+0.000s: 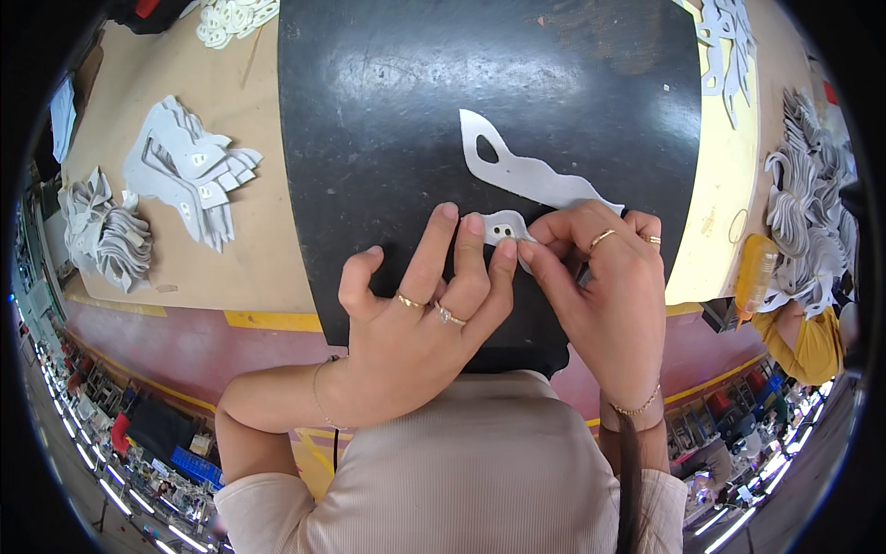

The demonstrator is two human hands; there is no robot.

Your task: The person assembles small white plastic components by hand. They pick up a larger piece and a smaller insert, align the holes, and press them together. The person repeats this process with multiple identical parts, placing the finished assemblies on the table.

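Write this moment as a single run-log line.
left hand: touching two-holed grey piece | right hand: pinching its right edge | beyond: grey strip on black work surface | right side: orange bottle

The surface (249, 286) is tan on the left, with a wide black section (369, 120) in the middle, a pale yellow strip (688, 263) right of it, then tan again at the far right. White light glows softly off the black section's far part, and brownish scuffs mark its far right. The floor (185, 346), a dull red, shows left and right past the near edge. A yellow stripe (272, 320) lies along that edge on the left; thinner yellow lines (189, 399) cross the floor on both sides. Cluttered workstations (738, 420) crowd both rims, with a blue crate (197, 468) on the left. Bright white lights (115, 496) run there in rows.
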